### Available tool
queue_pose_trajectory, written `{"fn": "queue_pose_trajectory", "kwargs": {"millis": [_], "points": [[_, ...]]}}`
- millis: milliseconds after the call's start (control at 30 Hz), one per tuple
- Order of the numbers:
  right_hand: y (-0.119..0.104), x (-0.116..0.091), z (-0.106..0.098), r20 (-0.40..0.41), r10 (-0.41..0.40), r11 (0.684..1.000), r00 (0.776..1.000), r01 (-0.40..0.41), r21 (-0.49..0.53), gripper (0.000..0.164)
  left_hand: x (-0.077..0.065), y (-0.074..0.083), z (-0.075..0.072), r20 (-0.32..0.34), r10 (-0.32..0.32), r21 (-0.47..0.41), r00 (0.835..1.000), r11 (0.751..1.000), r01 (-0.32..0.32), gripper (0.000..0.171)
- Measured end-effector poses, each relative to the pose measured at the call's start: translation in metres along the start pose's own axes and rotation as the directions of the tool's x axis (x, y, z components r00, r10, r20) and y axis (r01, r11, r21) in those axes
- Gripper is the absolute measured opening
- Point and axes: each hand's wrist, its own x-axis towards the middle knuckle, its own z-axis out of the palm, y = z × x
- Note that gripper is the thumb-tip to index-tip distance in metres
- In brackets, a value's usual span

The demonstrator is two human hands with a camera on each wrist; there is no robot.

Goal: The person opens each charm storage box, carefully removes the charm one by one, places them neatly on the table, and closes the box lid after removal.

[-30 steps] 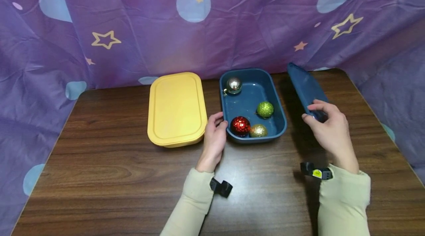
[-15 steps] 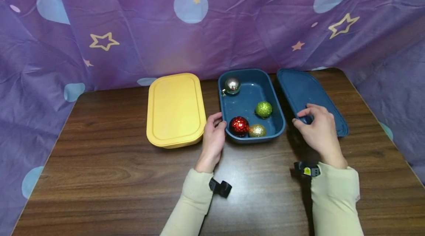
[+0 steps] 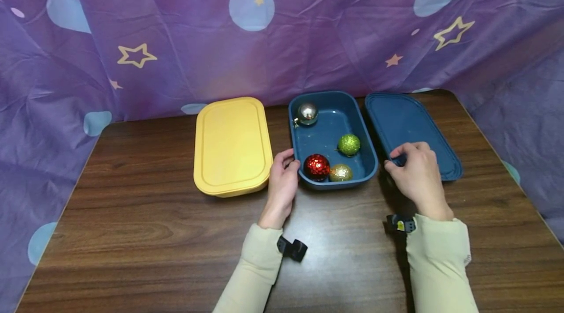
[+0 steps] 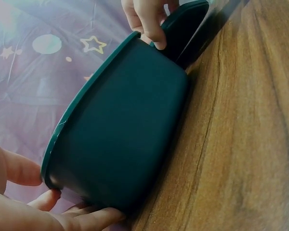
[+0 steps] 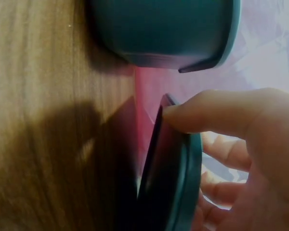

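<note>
A blue rectangular container, without its lid, holds a silver, a green, a red and a gold bauble. At its near left corner my left hand rests with thumb tip by the rim and fingers against the outer wall. Right of the container is its blue lid. My right hand pinches the lid's near left edge, thumb on one face and fingers behind. That edge stands above the table, tilted, in the right wrist view.
Left of the blue container stands a yellow container with its yellow lid on. Everything sits on a dark wooden table. A purple cloth with stars and spots hangs behind the table and along its sides.
The blue lid has come down from a steep tilt to lie nearly flat beside the container, my right hand moving left and turning with it. My left hand stays at the container.
</note>
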Motion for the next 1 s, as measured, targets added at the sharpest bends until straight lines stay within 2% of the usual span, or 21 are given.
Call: {"fn": "queue_pose_trajectory", "kwargs": {"millis": [167, 367, 1000], "points": [[-0.0019, -0.001, -0.0016, 0.099, 0.042, 0.997, 0.994, -0.035, -0.063, 0.017, 0.0008, -0.0005, 0.0, 0.0, -0.014, 0.007, 1.0, 1.0, 0.014, 0.041], [-0.004, -0.0003, -0.0016, 0.19, 0.047, 0.993, 0.981, -0.026, -0.114, 0.019, 0.0013, -0.0001, 0.0003, -0.002, -0.012, 0.012, 1.0, 1.0, 0.012, 0.041], [-0.0013, 0.0025, 0.0062, 0.332, 0.041, 0.989, 0.942, 0.01, -0.148, 0.019, 0.0009, 0.0003, -0.0005, -0.005, -0.005, 0.017, 1.0, 1.0, 0.005, 0.04]]}}
